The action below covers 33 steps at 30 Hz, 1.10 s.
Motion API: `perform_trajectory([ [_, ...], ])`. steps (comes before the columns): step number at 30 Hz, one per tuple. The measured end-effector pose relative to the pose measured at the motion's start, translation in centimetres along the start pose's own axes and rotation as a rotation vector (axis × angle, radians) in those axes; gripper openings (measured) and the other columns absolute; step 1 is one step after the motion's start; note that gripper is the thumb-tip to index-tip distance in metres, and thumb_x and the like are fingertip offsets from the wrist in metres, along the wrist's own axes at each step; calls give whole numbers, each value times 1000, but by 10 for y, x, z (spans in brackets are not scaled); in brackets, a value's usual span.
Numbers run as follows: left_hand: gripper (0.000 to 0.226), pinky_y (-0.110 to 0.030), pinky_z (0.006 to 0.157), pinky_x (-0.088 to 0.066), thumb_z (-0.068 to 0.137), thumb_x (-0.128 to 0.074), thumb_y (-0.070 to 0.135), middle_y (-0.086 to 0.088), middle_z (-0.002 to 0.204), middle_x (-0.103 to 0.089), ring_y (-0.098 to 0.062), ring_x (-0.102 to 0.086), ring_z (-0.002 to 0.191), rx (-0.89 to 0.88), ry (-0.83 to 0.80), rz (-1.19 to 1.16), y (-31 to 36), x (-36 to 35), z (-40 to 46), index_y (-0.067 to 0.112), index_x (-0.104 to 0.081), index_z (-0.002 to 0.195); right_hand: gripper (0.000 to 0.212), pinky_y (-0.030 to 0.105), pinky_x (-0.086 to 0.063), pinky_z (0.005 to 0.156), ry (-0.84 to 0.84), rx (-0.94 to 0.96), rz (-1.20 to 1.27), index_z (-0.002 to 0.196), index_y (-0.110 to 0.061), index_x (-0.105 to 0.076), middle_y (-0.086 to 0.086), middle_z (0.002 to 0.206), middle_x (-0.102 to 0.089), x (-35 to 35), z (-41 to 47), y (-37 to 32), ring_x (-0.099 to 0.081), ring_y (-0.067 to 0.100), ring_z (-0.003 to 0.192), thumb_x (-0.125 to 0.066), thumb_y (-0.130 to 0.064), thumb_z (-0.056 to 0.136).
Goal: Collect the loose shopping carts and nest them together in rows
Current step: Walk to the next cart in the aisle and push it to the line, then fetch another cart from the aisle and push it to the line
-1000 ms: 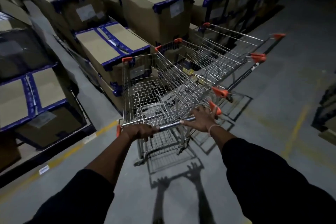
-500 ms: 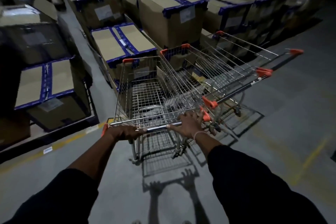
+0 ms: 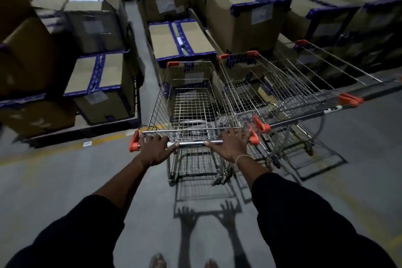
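A wire shopping cart with orange corner caps stands right in front of me, its nose toward the boxes. My left hand grips the left part of its steel push bar. My right hand lies over the bar's right part, fingers spread toward the basket. Close on the right stand two more wire carts, nested together and angled to the right, their handle pointing right.
Taped cardboard boxes on pallets crowd the space ahead and to the left. A yellow floor line runs before them. A narrow aisle leads away between box stacks. Grey floor spreads behind and right. My feet show at the bottom.
The cart I hold has swung to face the boxes squarely and now sits more centred in view. Both hands have kept their places on the bar.
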<state>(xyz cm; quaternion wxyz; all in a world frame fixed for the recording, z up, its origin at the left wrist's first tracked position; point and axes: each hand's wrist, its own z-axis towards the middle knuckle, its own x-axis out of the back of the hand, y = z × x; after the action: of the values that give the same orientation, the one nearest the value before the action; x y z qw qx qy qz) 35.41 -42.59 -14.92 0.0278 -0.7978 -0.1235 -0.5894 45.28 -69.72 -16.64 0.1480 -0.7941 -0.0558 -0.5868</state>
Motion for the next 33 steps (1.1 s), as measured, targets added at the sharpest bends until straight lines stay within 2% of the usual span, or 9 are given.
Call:
perform_trajectory([
  [3, 100, -65, 113, -27, 91, -6, 86, -17, 132, -62, -43, -53, 127, -123, 66, -80, -16, -28, -9, 16, -64, 133, 108, 73, 20, 116, -3, 4, 4, 152, -30, -50, 13, 172, -19, 3, -1, -2, -8, 46, 158, -16, -101, 77],
  [5, 90, -67, 118, -25, 98, -13, 78, -21, 150, -51, -46, -42, 140, -151, 99, -108, -23, -35, -22, 15, -52, 149, 112, 71, 21, 116, 0, -24, 27, 155, -28, -47, 16, 172, -19, 4, -3, -4, -7, 45, 158, -12, -100, 77],
  [8, 77, -65, 120, -25, 103, -27, 67, -24, 161, -36, -47, -27, 151, -245, 173, -131, -43, -47, -39, 12, -42, 156, 121, 70, 21, 117, 16, -76, 50, 161, -22, -37, 18, 172, -15, 2, -7, -17, -4, 43, 159, -7, -102, 75],
  [11, 78, -64, 123, -18, 101, -32, 66, -16, 170, -18, -38, -11, 158, -271, 163, -153, -74, -58, -67, 15, -34, 161, 105, 67, 19, 119, 39, -9, 66, 160, -22, -37, 14, 173, -14, -7, -16, -50, -4, 38, 160, -20, -95, 85],
  [15, 88, -53, 125, -6, 95, -17, 78, -4, 172, 6, -30, 9, 159, -135, 191, -223, -140, -77, -120, 25, -18, 165, 93, 64, 15, 122, 71, 138, 112, 164, -25, -26, 13, 174, -9, -22, -26, -130, 1, 35, 160, -33, -84, 93],
  [22, 91, -50, 126, -2, 91, -16, 72, -8, 173, 10, -31, 13, 159, 179, 280, -299, -292, -84, -244, 21, -11, 166, 98, 62, 14, 123, 157, 384, 84, 166, -31, -19, 11, 175, -5, -62, -64, -291, 3, 33, 161, -30, -87, 86],
  [25, 91, -51, 126, -2, 91, -15, 71, -10, 172, 9, -33, 12, 158, 290, 308, -314, -352, -91, -296, 19, -12, 166, 102, 59, 18, 123, 99, 487, 64, 166, -32, -18, 8, 175, -2, -80, -90, -364, 8, 29, 161, -24, -89, 82],
  [31, 91, -52, 126, 2, 91, -14, 72, -9, 172, 13, -32, 14, 158, 479, 356, -358, -459, -119, -401, 20, -9, 166, 95, 63, 17, 122, -5, 675, 22, 166, -33, -18, 5, 176, 0, -130, -135, -508, 8, 29, 161, -32, -88, 90],
  [33, 91, -53, 126, 2, 91, -13, 73, -8, 172, 13, -32, 13, 158, 546, 368, -365, -492, -130, -436, 22, -7, 166, 102, 63, 18, 122, -41, 749, 15, 166, -33, -18, 4, 176, 0, -146, -154, -556, 9, 29, 161, -25, -94, 84],
])
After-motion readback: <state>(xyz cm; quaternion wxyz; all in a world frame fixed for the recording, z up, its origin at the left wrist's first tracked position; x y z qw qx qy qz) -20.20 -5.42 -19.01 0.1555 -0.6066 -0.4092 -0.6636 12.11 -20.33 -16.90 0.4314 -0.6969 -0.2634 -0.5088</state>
